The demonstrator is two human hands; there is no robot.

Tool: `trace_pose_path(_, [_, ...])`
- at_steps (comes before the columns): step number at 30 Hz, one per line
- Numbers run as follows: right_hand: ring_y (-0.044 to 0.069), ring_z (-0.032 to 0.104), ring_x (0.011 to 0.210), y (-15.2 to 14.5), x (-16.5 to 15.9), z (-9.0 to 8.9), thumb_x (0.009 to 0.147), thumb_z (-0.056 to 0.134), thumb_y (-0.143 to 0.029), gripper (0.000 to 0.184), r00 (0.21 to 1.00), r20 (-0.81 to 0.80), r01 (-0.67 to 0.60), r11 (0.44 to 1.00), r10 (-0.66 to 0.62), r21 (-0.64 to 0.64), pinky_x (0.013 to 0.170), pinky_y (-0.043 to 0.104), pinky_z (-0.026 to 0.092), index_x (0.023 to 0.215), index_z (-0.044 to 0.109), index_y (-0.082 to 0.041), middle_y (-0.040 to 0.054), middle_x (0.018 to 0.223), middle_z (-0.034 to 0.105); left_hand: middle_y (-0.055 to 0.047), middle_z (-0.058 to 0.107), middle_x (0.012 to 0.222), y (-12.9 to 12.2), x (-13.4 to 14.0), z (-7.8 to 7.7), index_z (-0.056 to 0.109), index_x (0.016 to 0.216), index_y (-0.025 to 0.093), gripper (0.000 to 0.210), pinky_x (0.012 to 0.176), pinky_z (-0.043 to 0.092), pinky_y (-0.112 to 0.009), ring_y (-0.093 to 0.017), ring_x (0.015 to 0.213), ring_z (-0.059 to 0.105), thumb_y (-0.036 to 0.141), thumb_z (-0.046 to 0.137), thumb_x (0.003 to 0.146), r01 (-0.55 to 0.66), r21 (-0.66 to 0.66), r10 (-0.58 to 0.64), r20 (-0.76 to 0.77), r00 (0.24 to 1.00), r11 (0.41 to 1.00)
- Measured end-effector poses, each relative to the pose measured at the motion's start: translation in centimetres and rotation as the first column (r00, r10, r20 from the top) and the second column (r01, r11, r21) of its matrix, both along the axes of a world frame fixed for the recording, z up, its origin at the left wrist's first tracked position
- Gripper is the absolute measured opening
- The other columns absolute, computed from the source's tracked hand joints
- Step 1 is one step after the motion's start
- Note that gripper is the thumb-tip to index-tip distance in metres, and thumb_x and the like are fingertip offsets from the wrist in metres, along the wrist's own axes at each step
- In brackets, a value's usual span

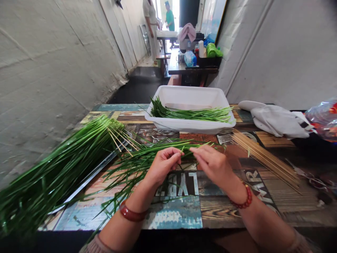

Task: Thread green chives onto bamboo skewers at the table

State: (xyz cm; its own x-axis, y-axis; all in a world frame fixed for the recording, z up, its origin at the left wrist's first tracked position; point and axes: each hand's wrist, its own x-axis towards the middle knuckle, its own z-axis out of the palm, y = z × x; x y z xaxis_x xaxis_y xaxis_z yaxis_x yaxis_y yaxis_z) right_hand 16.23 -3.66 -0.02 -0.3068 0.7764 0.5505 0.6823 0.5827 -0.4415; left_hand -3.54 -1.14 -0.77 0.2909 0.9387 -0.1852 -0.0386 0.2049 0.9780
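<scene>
Greens (143, 156) lie loose on the table (216, 211) as we seemingly pick over one stalk (182, 149), our left hand (166, 163) pinching it, our right hand (213, 162) grasping we cannot tell what, the next move likely needing steady fingertips.

Letters "MR" (254, 176) on patchwork tabletop (221, 211), other pale letters (195, 183) unclear

The patchwork table (218, 211) carries green stalks (147, 154), tub (189, 124), skewers (265, 159)

Room between forearms (116, 230) — greens (139, 156) crowd left, tub (189, 123) ahead.
</scene>
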Motion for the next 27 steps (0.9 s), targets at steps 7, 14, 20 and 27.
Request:
trace_pose_path(7, [0.019, 0.066, 0.086, 2.3, 5.0, 1.3, 0.095, 0.05, -0.019, 0.021, 0.957, -0.06, 0.287, 0.954, -0.283, 0.09, 0.078, 0.032, 0.05, 0.108, 0.067, -0.019, 0.0065, 0.094, 0.07, -0.003, 0.064, 0.072, 0.5, -1.0, 0.0, 0.067, 0.085, 0.015, 0.012, 0.062, 0.045, -0.023, -0.012, 0.064, 0.057, 0.019, 0.056, 0.086, -0.01, 0.751, 0.435, -0.371, 0.821, 0.661])
trace_pose_path(14, [0.019, 0.065, 0.084, 2.9, 4.9, -0.1, 0.095, 0.051, -0.023, 0.018, 0.961, 0.152, 0.243, 0.967, -0.229, -0.078, 0.073, 0.028, 0.046, 0.1, 0.068, -0.021, 0.0054, 0.096, 0.069, -0.007, 0.067, 0.087, 1.0, -1.8, -0.2, 0.068, 0.105, 0.021, 0.025, 0.076, 0.045, -0.031, -0.018, 0.079, 0.057, 0.009, 0.058, 0.085, 0.341, 0.921, 0.765, -0.356, 0.536, 0.189])
trace_pose_path(20, [0.017, 0.063, 0.088, 3.0, 3.6, -1.0, 0.094, 0.054, -0.02, 0.016, 0.968, 0.207, 0.168, 0.977, -0.139, -0.132, 0.076, 0.028, 0.046, 0.099, 0.07, -0.021, 0.0056, 0.096, 0.068, -0.013, 0.067, 0.11, 1.7, -1.4, -0.9, 0.065, 0.118, 0.018, 0.032, 0.083, 0.044, -0.039, -0.027, 0.098, 0.057, 0.015, 0.051, 0.089, 0.43, 0.777, 0.702, -0.614, 0.36, 0.46])
trace_pose_path(27, [0.021, 0.059, 0.09, 3.2, 3.4, -1.5, 0.092, 0.057, -0.017, 0.014, 0.955, 0.262, 0.154, 0.987, -0.136, -0.048, 0.078, 0.032, 0.046, 0.098, 0.069, -0.022, 0.007, 0.095, 0.068, -0.009, 0.068, 0.109, 0.6, -0.2, -1.0, 0.064, 0.115, 0.02, 0.029, 0.088, 0.045, -0.037, -0.023, 0.101, 0.056, 0.013, 0.05, 0.09, 0.413, 0.827, 0.625, -0.56, 0.544, 0.382])
